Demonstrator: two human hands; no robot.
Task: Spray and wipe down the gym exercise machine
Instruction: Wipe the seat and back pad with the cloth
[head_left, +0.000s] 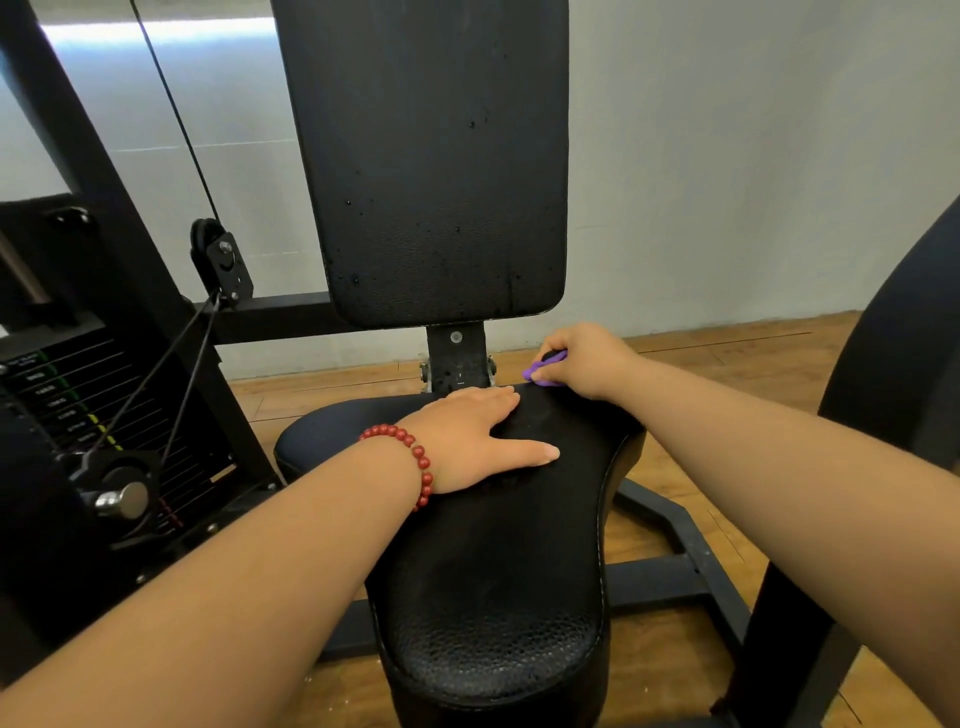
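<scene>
The machine's black padded seat (498, 571) fills the lower middle, and its upright black back pad (431, 166), speckled with small droplets, rises behind it. My left hand (478, 441), with a red bead bracelet at the wrist, lies flat on the seat's rear part with its fingers straight. At the seat's far right corner my right hand (582, 361) is curled around a small purple object (543, 371). Only a bit of that purple thing shows, so I cannot tell what it is.
A weight stack with labelled plates (67, 410), a selector pin (122, 501), a pulley (221, 262) and cables stand at the left. The black base frame (691, 566) crosses the wooden floor at the right. A dark curved pad (904, 353) is at the far right edge.
</scene>
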